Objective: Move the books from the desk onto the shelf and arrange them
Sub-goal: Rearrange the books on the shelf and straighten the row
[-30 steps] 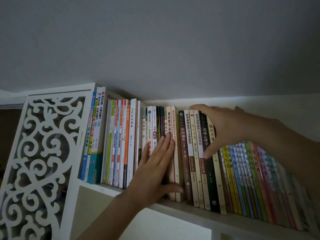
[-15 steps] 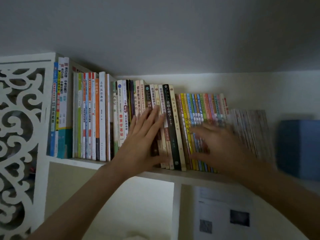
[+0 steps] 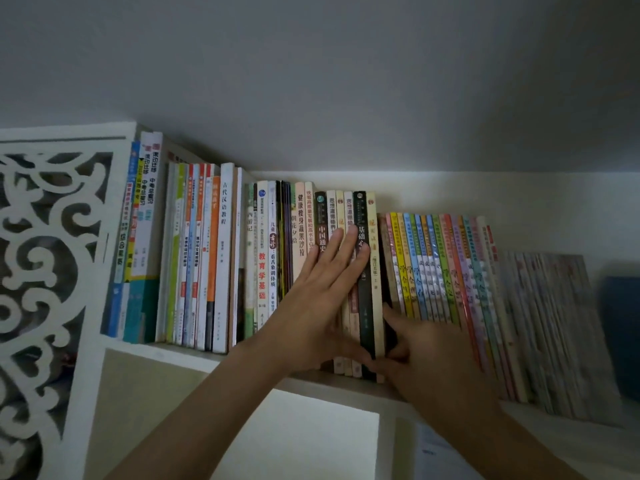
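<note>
My left hand (image 3: 322, 306) presses spread fingers flat on the upright books (image 3: 360, 271), while my right hand (image 3: 429, 355), nearer the leaning ones just right, touches their base.

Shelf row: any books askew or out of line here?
Yes. The thin colourful books right of the black book lean left instead of standing upright, and the pale ones further right lean too.

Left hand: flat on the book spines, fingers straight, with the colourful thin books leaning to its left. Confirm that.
Not quite. The left hand does lie flat on the book spines, but the head view shows the colourful thin books leaning to its right, past the right hand.
</note>
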`<action>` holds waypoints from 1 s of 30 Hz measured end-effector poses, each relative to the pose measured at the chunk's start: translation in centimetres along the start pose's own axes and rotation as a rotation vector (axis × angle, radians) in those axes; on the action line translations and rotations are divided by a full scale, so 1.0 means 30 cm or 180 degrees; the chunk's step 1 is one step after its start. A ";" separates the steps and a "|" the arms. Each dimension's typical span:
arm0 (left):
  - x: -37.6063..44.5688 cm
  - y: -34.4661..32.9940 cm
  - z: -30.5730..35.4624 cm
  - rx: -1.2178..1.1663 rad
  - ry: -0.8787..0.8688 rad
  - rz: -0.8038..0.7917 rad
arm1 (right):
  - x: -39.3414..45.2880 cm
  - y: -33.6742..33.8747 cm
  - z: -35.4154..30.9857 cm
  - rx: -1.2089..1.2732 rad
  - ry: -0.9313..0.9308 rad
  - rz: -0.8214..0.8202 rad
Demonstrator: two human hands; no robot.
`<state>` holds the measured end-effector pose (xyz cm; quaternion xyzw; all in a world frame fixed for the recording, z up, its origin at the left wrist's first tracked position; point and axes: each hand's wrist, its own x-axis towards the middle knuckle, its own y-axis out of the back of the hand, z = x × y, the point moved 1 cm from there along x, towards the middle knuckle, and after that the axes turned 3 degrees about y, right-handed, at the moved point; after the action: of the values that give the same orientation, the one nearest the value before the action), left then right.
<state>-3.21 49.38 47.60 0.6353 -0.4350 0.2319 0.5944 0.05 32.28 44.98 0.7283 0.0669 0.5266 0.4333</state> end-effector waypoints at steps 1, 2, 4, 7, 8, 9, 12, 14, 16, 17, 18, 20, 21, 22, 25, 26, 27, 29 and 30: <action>-0.001 0.004 -0.012 0.0012 -0.0031 -0.0001 | 0.009 -0.005 -0.007 0.0055 -0.0057 0.0011; -0.002 0.006 -0.021 0.0024 -0.0048 0.0006 | 0.019 -0.002 -0.008 0.0089 -0.0083 0.0006; -0.004 0.009 -0.025 0.0021 -0.0063 0.0001 | 0.026 0.007 -0.001 0.0206 -0.0050 0.0015; -0.011 0.014 -0.015 0.0127 -0.0084 -0.0066 | -0.042 0.051 0.009 0.0696 0.0093 -0.0202; -0.015 0.018 -0.011 0.0167 -0.0081 -0.0086 | -0.075 0.093 0.029 0.0838 0.0065 -0.0045; -0.015 0.023 -0.006 0.0148 -0.0051 -0.0062 | -0.112 0.145 0.076 0.0817 0.0061 0.0398; 0.016 0.048 0.015 -0.0024 0.0048 0.0386 | -0.196 0.344 0.294 0.0542 -0.0376 0.1588; 0.064 0.044 0.047 0.0034 -0.0052 0.0667 | -0.231 0.392 0.446 0.0392 -0.0768 0.1412; 0.107 0.015 0.090 0.0295 -0.0145 0.0608 | -0.260 0.350 0.541 0.0666 -0.1214 0.0902; 0.120 -0.009 0.108 0.0495 -0.0160 0.0532 | -0.270 0.315 0.564 0.0847 -0.1350 0.0618; 0.125 -0.032 0.121 0.0693 -0.0141 0.0460 | -0.273 0.287 0.579 0.0950 -0.1392 0.0367; 0.118 -0.070 0.122 0.0934 -0.0042 0.0376 | -0.253 0.282 0.574 0.0844 -0.1342 -0.0045; 0.115 -0.077 0.114 0.0957 -0.0014 0.0385 | -0.235 0.298 0.551 0.0703 -0.1314 -0.0217; 0.115 -0.078 0.107 0.0954 -0.0010 0.0397 | -0.214 0.313 0.526 0.0623 -0.1251 -0.0370; 0.118 -0.075 0.092 0.0974 -0.0049 0.0379 | -0.170 0.339 0.481 0.0415 -0.1141 -0.0752; 0.118 -0.077 0.090 0.0978 -0.0058 0.0364 | -0.160 0.337 0.476 0.0382 -0.1065 -0.0815; 0.118 -0.079 0.090 0.0958 -0.0067 0.0356 | -0.150 0.333 0.467 0.0373 -0.0997 -0.0821; 0.116 -0.084 0.093 0.0883 -0.0085 0.0381 | -0.142 0.320 0.458 0.0381 -0.0931 -0.0764; 0.116 -0.084 0.094 0.0857 -0.0083 0.0417 | -0.138 0.313 0.458 0.0389 -0.0897 -0.0718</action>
<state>0.04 45.50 48.49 0.6824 -0.4482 0.3182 0.4818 6.21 16.51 47.69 0.8078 0.1186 0.3625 0.4495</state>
